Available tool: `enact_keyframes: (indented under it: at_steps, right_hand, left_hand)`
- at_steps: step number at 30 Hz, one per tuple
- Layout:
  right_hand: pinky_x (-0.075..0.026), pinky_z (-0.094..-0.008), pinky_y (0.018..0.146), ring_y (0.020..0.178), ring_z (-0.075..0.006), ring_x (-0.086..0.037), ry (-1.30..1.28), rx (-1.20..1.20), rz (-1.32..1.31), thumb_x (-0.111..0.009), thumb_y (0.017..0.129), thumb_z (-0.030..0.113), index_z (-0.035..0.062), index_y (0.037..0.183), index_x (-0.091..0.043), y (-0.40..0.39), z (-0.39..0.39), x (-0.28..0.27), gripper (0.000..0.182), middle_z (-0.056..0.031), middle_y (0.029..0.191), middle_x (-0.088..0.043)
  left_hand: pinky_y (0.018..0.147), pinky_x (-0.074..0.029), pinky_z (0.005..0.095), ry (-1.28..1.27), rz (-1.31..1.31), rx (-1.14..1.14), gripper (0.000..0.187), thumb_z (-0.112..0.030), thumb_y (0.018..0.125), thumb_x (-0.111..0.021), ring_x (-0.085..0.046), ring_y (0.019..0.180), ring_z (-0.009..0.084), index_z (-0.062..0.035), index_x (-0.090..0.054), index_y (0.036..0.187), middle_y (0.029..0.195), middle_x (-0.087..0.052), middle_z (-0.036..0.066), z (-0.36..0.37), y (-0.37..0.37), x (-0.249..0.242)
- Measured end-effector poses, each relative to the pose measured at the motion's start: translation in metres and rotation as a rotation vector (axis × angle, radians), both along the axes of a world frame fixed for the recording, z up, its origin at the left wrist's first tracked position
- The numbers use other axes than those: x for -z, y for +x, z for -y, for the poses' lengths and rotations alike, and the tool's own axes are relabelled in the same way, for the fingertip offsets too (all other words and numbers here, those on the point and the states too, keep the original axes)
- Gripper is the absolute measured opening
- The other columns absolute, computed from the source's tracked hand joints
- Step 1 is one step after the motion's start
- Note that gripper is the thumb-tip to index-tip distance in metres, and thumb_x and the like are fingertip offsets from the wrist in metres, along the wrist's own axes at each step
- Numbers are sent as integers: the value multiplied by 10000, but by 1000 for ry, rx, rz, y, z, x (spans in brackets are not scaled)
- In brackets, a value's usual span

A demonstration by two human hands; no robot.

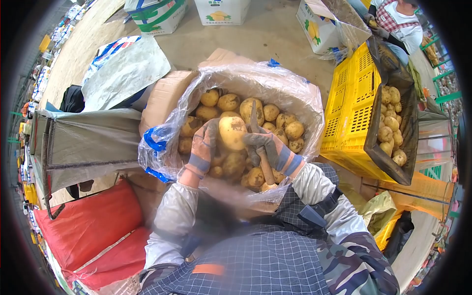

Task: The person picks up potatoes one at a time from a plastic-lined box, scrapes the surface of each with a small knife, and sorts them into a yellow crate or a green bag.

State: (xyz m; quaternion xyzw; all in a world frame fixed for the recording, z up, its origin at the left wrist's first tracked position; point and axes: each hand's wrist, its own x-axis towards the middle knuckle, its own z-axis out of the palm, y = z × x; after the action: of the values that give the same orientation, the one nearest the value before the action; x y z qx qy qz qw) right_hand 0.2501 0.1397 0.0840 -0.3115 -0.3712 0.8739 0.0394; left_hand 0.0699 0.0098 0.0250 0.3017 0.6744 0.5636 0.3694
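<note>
Above an open cardboard box [223,58] lined with clear plastic, my gloved left hand [204,145] is closed on the left side of a yellow potato [232,132] with brown spots. My gloved right hand [268,147] is closed round a tool with a wooden handle [266,167]; its dark pointed blade [253,116] sticks up beside the potato. The right fingers are next to the potato's right side. Beneath both hands, several potatoes [228,102] with patches of dirt lie in the box.
Yellow crates [351,105] stand at the right, with potatoes [392,118] in a dark-lined one. A person [396,24] is at the upper right. White cartons [221,11] stand at the back. Red sacks [93,228] lie at the lower left, below a grey fabric-covered frame [91,140].
</note>
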Motion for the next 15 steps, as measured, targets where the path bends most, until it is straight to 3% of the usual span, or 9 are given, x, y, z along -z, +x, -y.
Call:
enact_keyframes:
  at_steps: [1, 2, 4, 8, 10, 11, 13, 14, 15]
  right_hand:
    - [-455, -237, 531, 605, -116, -558, 1, 27, -17, -683, 914, 253, 47, 1180, -560, -1, 2, -4, 358, -24, 792, -583]
    - [-486, -239, 615, 731, -139, -599, 18, 17, -10, -694, 885, 239, 25, 1273, -541, 0, 1, -5, 469, -48, 946, -610]
    - [-519, -245, 679, 832, -163, -641, 2, -35, -9, -694, 858, 225, 7, 1331, -544, 4, -3, 5, 542, -70, 1076, -644]
    - [-529, -261, 645, 770, -161, -640, -206, 24, -12, -643, 873, 226, 28, 1194, -619, 11, -10, 42, 377, -67, 987, -669]
    - [-526, -267, 632, 743, -154, -628, -24, 51, -67, -620, 896, 239, 35, 1155, -633, 13, -7, 71, 330, -62, 953, -671]
    - [-521, -269, 617, 722, -149, -618, 231, 7, -125, -611, 913, 252, 35, 1149, -632, 16, -7, 113, 321, -57, 938, -667]
    - [-523, -271, 615, 722, -152, -617, 219, -25, -167, -599, 944, 273, 29, 1152, -628, 14, -5, 117, 323, -53, 933, -665]
    - [-530, -270, 628, 741, -161, -625, -48, -13, -148, -596, 957, 281, 22, 1162, -624, 9, -1, 77, 332, -53, 942, -667]
    - [-540, -279, 677, 799, -172, -636, -116, -9, -133, -591, 968, 294, 14, 1184, -616, 11, 3, 65, 354, -60, 976, -669]
  left_hand:
    - [923, -500, 319, 8, -5, 0, 454, -353, 1061, -476, -627, 1049, 176, 21, -638, 1262, 1167, -700, 122, 0, 0, 0]
    - [919, -501, 315, 29, -6, -3, 462, -363, 1057, -484, -625, 1047, 170, 19, -636, 1267, 1172, -697, 114, -1, 1, -1]
    - [915, -502, 306, 71, 28, 12, 476, -384, 1048, -501, -619, 1048, 157, 13, -632, 1278, 1175, -692, 94, -1, 3, -6]
    - [912, -499, 290, 137, 124, 100, 504, -423, 1030, -533, -609, 1053, 136, -1, -631, 1288, 1175, -680, 59, -1, 5, -27]
    - [903, -501, 285, 180, 107, 123, 502, -423, 1024, -549, -611, 1045, 131, -1, -632, 1283, 1171, -680, 55, 0, 4, -29]
    - [895, -504, 283, 211, 80, 123, 494, -413, 1021, -560, -614, 1037, 131, 2, -634, 1277, 1167, -682, 58, -1, 6, -31]
    - [880, -511, 279, 231, 53, 105, 467, -383, 1015, -583, -623, 1016, 132, 8, -637, 1264, 1154, -687, 64, -3, 7, -26]
    - [872, -515, 277, 220, 53, 89, 448, -362, 1012, -595, -628, 1003, 133, 12, -639, 1255, 1144, -690, 68, -3, 7, -13]
    - [865, -519, 275, 208, 55, 73, 430, -340, 1009, -606, -633, 990, 134, 16, -642, 1247, 1135, -693, 71, -2, 8, -7]
